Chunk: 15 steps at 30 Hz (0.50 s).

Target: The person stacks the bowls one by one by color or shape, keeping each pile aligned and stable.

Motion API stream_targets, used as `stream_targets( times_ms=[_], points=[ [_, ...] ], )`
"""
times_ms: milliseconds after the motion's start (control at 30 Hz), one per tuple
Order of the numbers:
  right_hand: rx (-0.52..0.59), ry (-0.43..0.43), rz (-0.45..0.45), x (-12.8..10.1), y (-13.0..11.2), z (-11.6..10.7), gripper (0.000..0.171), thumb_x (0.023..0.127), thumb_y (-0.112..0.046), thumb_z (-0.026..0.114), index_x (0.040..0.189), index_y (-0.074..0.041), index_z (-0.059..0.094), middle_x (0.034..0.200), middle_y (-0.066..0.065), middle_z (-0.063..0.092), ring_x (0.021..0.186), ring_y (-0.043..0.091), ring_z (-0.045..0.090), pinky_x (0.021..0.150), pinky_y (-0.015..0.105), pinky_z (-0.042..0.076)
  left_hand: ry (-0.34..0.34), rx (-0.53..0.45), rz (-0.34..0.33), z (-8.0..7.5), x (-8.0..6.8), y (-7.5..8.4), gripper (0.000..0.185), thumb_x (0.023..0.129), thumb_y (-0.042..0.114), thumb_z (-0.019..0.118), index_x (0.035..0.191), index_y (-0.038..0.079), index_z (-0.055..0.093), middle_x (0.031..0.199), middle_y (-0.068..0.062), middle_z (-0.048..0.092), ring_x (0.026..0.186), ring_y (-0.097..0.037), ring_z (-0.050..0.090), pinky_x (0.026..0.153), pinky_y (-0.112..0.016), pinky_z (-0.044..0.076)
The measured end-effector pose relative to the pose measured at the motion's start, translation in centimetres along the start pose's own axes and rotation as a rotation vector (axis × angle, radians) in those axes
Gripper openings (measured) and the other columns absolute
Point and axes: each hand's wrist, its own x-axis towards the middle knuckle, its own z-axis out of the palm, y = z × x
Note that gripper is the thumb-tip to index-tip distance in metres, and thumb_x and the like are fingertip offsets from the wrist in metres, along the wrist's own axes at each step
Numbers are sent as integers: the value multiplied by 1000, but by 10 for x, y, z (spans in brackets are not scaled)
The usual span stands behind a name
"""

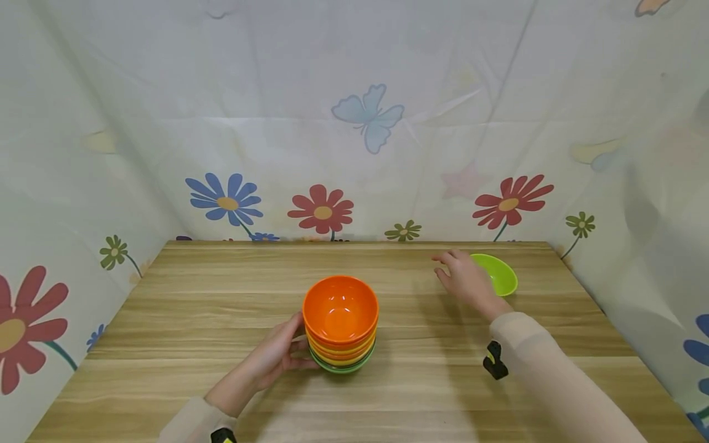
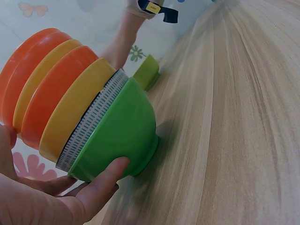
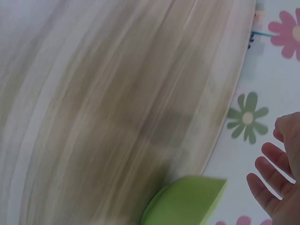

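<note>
Wooden table point(image 1: 221, 320): left hand point(image 1: 274, 357) cupping bowl stack point(image 1: 340, 325), right hand point(image 1: 468, 280) outstretched.

Light: bright and soft, even all over.
Shadows: faint, under the bowl stack point(image 1: 340, 326).
Blur: right wrist view is very smeared; left wrist view a little.
Edges: head view bends.
</note>
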Motion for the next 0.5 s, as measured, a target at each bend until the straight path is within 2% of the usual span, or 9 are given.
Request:
stream_targets(
  times_ms=[133,267,500],
  points=[
    [12,27,20,-3,14,-2,26,86,-11,62,110,-1,62,101,19,59,83,32,57,63,43,51,5,-4,-3,0,0,0,68,94,53,37,136,-1,37,137,-22,38,109,-26,55,81,-48,52],
    [6,52,33,-6,28,-5,25,85,-8,62,107,2,62,97,23,58,82,34,57,67,46,50,9,-6,-3,0,1,0,68,94,52,39,136,-1,37,137,-22,38,109,-26,55,81,-48,52],
    [-60,-2,96,-14,48,-9,30,84,-10,62,112,1,59,103,26,57,89,40,57,75,52,48,5,-1,-3,0,1,0,69,94,54,38,136,-1,37,137,-22,38,109,-26,55,81,-48,52]
  ],
)
